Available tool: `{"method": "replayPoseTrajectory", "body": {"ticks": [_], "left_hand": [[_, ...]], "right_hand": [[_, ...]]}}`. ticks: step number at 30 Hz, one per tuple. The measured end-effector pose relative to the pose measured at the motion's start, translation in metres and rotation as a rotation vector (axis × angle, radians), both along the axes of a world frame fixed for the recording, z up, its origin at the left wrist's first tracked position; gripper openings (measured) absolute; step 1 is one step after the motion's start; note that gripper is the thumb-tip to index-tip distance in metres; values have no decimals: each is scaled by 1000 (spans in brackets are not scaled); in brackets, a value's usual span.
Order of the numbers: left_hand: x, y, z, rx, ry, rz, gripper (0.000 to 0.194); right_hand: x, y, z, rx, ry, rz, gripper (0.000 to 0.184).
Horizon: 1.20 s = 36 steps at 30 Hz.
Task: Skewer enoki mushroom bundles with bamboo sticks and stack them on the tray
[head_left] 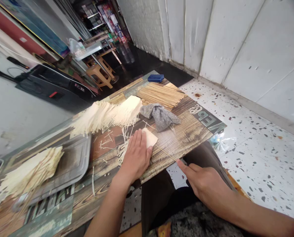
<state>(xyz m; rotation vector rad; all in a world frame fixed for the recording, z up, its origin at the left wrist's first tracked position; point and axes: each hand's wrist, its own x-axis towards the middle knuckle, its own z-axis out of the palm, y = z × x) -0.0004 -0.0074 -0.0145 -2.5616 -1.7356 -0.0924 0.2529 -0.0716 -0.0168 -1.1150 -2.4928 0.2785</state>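
Observation:
My left hand (137, 154) lies flat, fingers stretched out, on a bunch of enoki mushrooms (150, 138) near the table's front edge. The pale base of the bunch shows past my fingers, and thin stems stick out on the other side. Between thumb and fingers of my right hand (201, 181) is the end of a thin bamboo skewer (166, 153). The skewer runs left to the base of the bunch; whether its tip is inside cannot be seen. Farther back lies a row of more enoki bunches (107, 113).
Many loose bamboo skewers (161, 93) lie at the far end, by a blue box (155, 78) and a crumpled grey cloth (159, 116). A clear plastic tray (84, 154) at left carries skewered enoki (35, 168). Stem scraps dot the wooden table (107, 194). Stools (99, 75) stand beyond.

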Motion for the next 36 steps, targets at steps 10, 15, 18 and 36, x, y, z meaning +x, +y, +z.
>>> {"method": "replayPoseTrajectory", "body": {"ticks": [10, 15, 18, 36], "left_hand": [[1, 0, 0, 0, 12, 6, 61], [1, 0, -1, 8, -8, 4, 60], [2, 0, 0, 12, -13, 8, 60], [25, -12, 16, 106, 125, 163, 56]], "right_hand": [[-3, 3, 1, 9, 2, 5, 46], [-5, 5, 1, 29, -14, 0, 47], [-6, 4, 1, 25, -16, 2, 47], [0, 2, 10, 4, -85, 41, 48]]}}
